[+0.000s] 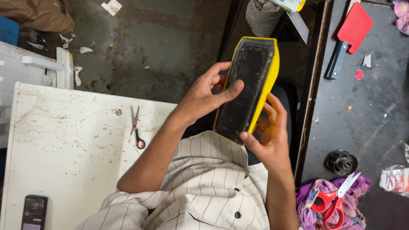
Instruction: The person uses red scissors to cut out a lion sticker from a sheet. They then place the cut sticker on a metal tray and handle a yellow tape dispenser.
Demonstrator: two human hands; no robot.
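phone (34, 213): cut by bottom edge | pink bag (395, 179): cut at right edge | yellow case (249, 85) back: hidden

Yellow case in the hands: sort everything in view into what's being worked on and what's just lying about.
In hand:
yellow case with its dark inner panel
left hand, thumb pressed on the panel
right hand, holding the lower end

Lying about:
small scissors and phone on the white table
red-handled scissors
red scraper
black round part
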